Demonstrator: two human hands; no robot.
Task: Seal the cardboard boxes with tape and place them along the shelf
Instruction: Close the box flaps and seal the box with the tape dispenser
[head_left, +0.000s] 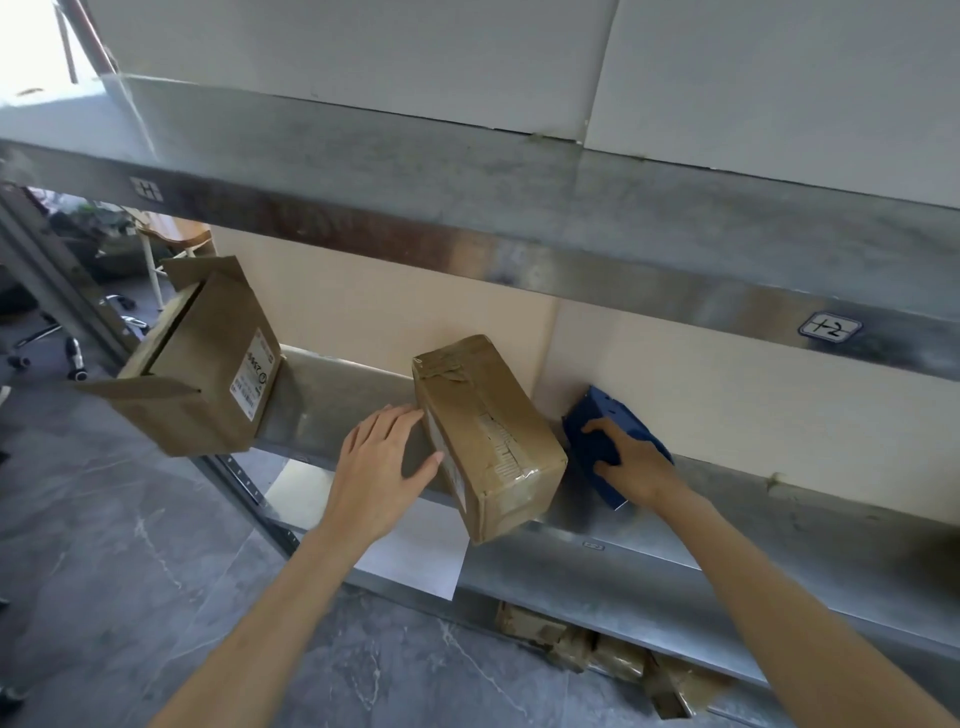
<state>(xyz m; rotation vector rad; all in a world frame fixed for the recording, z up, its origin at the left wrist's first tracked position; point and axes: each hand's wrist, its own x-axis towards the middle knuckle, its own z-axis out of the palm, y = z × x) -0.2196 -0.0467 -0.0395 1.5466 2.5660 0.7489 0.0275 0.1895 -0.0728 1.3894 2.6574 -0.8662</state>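
So, left hand (374, 467) flat against the taped box (493, 431) — fingers (395, 421) straight. And right hand (631, 467) grips the blue tape dispenser (597, 413).

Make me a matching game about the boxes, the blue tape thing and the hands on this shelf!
Things:
1. left box
2. middle box
3. tape dispenser
4. left hand

States:
A. gripped by the right hand
B. taped shut
C. touching the middle box
D. flaps open

Pairs: 1-D, 2-B, 3-A, 4-C
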